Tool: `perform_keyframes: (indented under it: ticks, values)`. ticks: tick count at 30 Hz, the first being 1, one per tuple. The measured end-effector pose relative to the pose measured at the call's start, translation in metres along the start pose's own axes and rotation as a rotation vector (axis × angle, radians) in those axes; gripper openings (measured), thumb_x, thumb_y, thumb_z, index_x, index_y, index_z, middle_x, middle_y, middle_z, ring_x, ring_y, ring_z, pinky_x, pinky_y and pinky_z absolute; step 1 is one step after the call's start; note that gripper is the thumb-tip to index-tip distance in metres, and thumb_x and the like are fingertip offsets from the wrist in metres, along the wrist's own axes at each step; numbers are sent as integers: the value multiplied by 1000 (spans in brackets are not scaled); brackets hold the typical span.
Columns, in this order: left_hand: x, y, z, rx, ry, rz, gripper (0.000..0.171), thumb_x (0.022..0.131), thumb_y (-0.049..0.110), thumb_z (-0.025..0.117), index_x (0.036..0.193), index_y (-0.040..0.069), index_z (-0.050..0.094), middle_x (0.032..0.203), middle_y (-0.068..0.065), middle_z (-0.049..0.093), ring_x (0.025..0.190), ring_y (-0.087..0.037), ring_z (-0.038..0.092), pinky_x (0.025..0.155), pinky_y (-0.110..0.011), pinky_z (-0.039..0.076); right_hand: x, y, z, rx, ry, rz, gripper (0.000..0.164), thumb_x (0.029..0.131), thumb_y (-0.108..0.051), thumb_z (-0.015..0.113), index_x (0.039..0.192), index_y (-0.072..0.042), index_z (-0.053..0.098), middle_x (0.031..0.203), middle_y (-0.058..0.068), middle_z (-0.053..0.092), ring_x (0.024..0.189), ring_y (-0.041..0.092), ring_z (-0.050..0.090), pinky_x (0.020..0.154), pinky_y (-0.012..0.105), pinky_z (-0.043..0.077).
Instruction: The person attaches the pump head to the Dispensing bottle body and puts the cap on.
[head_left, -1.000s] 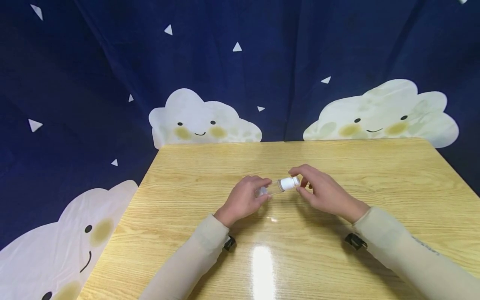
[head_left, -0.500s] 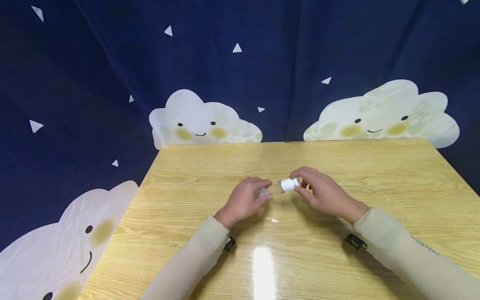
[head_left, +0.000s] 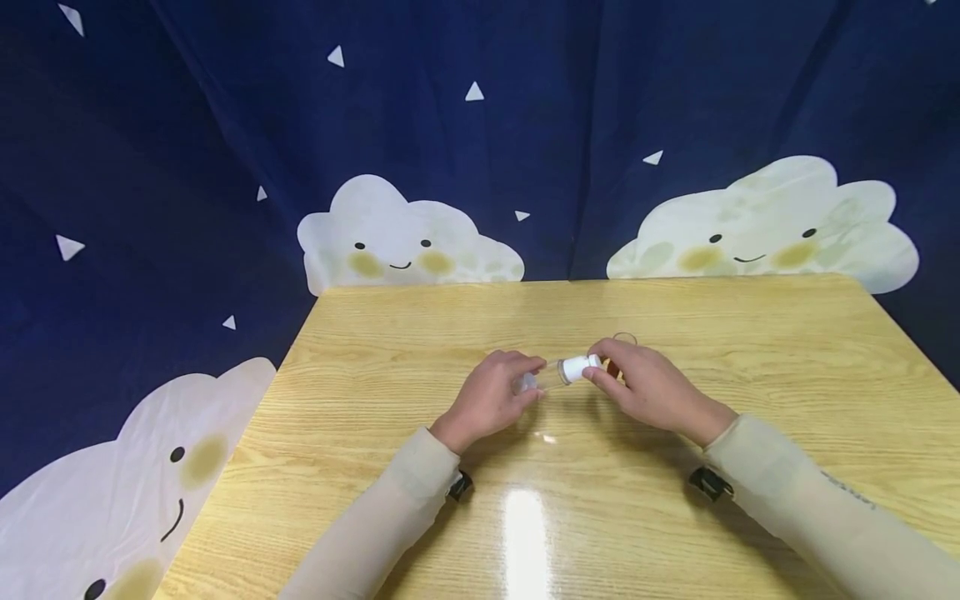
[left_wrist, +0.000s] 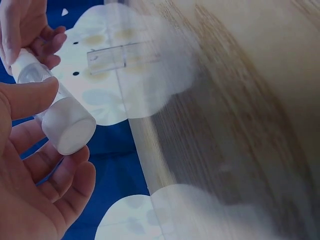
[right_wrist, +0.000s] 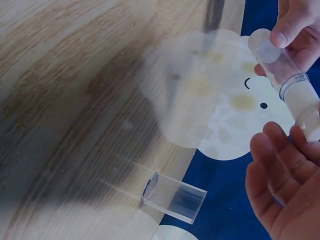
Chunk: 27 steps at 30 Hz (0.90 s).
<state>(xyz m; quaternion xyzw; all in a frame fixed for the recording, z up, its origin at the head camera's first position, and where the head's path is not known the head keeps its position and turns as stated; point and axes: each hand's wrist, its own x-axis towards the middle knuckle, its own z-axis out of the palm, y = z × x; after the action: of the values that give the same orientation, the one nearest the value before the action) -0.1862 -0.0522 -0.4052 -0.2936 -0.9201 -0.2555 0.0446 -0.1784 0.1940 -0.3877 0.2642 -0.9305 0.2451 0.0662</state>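
Note:
A small cylindrical bottle (head_left: pixel 576 368) with a see-through body and white ends lies slanted between the two hands over the table. My left hand (head_left: pixel 487 398) grips its lower part, the thumb across the clear body (left_wrist: pixel 35 72) in the left wrist view. There the white base (left_wrist: pixel 70 127) points toward the camera. At the other end my right hand (head_left: pixel 648 385) pinches the narrow white top with thumb and forefinger. In the right wrist view the white top (right_wrist: pixel 302 102) is partly hidden by the fingers. A clear cylindrical cap (right_wrist: pixel 175 197) lies on its side beyond the right hand.
Light wood-grain table (head_left: pixel 420 333) spreads beneath both forearms, with a bright glare patch in front. A dark blue curtain (head_left: pixel 555 125) printed with smiling clouds and white triangles hangs behind the back edge and along the left side.
The right thumb and forefinger have closed in on the bottle's white top, and that hand has shifted slightly. The clear cap's edge now shows behind it. The left hand keeps its place.

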Motion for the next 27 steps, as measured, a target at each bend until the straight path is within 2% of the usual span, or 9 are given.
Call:
perform_keyframes:
  ticks: [4, 10, 14, 22, 27]
  values:
    - [-1, -1, 1, -15, 0, -9, 40, 88, 24, 76, 126, 11, 69, 117, -5, 73, 99, -20, 64, 80, -28, 53, -1, 1, -2, 9, -5, -12, 21, 95, -28, 67, 109, -12, 64, 92, -1, 67, 74, 9, 57, 62, 24, 46]
    - [-2, -2, 2, -41, -9, -21, 40, 89, 24, 75, 126, 11, 68, 117, -5, 72, 99, -20, 64, 79, -29, 53, -4, 4, -6, 34, 3, -44, 45, 87, -23, 74, 126, -8, 59, 106, 3, 67, 77, 13, 60, 61, 22, 47]
    - [-1, -1, 2, -40, -10, -19, 40, 89, 24, 75, 126, 10, 69, 117, -5, 73, 98, -20, 64, 79, -29, 52, -5, 7, -6, 33, 34, -83, 53, 84, -15, 76, 132, -7, 55, 113, 5, 66, 78, 12, 60, 63, 23, 47]
    - [-1, 0, 1, -46, -11, -25, 39, 88, 23, 75, 125, 10, 69, 116, -5, 73, 98, -20, 63, 80, -30, 52, -4, 10, -2, 23, 154, -216, 42, 83, 5, 71, 120, -12, 61, 113, 2, 67, 75, 5, 56, 61, 22, 47]
    - [-1, 0, 2, -51, -12, -24, 40, 88, 22, 76, 125, 10, 69, 115, -5, 73, 96, -19, 63, 79, -28, 52, -4, 11, 1, 26, 163, -238, 39, 83, 6, 72, 114, -16, 61, 112, 0, 66, 75, 5, 56, 61, 22, 48]
